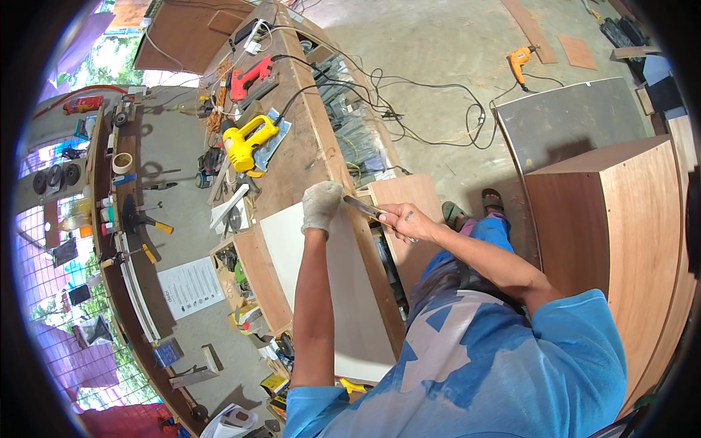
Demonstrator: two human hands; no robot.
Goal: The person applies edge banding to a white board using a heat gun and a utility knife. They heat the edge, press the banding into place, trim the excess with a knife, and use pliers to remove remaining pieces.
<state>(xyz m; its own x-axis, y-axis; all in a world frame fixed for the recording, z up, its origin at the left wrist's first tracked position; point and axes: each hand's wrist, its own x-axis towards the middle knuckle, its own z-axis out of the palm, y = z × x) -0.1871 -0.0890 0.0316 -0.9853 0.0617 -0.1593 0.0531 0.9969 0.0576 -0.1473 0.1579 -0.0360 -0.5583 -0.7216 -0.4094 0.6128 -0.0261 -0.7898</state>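
Right hand (pixel 399 220): grip closed on slim tool (pixel 363 208), possibly bladed. Gloved left hand (pixel 321 207) by far end; can't tell its grip. Advise keeping left clear.

- Left hand (pixel 322 206), in pale glove (pixel 318 198), at bench (pixel 303 164) edge near white panel (pixel 352 296); finger grip hidden.
- Right hand (pixel 401 220), bare, grips slim tool (pixel 363 207); its dark end points at glove, contact unclear.
- Farther along bench: yellow power tool (pixel 240 150), red power tool (pixel 252 77).
- Orange drill (pixel 519 63) on floor (pixel 438 62).
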